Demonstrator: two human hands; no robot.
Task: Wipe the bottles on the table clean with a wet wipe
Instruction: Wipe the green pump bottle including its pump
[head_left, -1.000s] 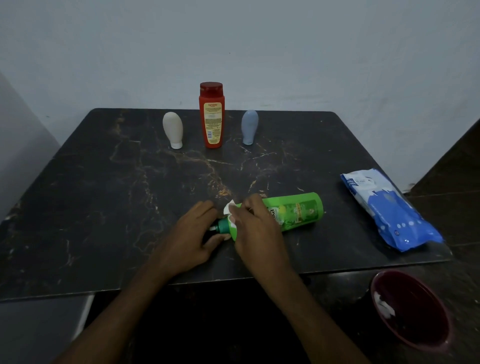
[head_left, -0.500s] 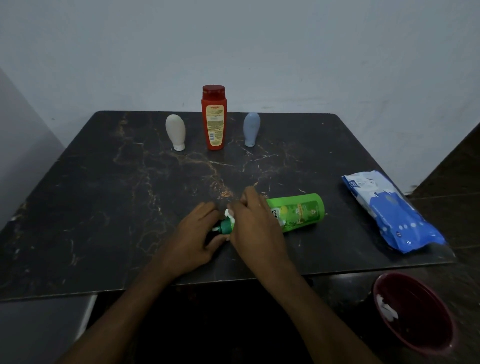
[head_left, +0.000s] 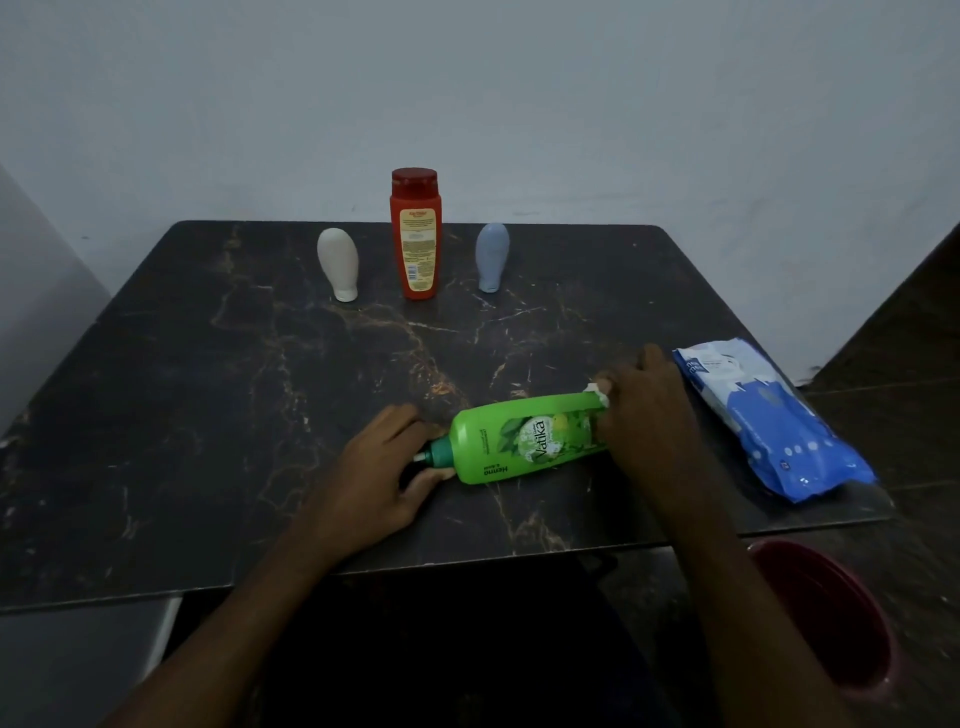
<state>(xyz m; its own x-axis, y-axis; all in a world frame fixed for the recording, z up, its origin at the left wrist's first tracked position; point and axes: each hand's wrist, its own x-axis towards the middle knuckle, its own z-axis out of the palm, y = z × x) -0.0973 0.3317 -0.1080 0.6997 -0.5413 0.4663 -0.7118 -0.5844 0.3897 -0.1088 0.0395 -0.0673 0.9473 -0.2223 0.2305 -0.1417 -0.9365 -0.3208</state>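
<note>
I see the head view dim and flat, with a grey-blue cast. The wall (head_left: 519, 104) is the brightest area; below the table (head_left: 156, 415) edge it falls near black. Shadows are soft. The green bottle (head_left: 519, 441) label reads sharply; the table's edges bow slightly toward the corners.

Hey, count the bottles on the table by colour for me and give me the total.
Green bottle: 1
Red bottle: 1
White bottle: 1
Grey-blue bottle: 1
Total: 4
</note>
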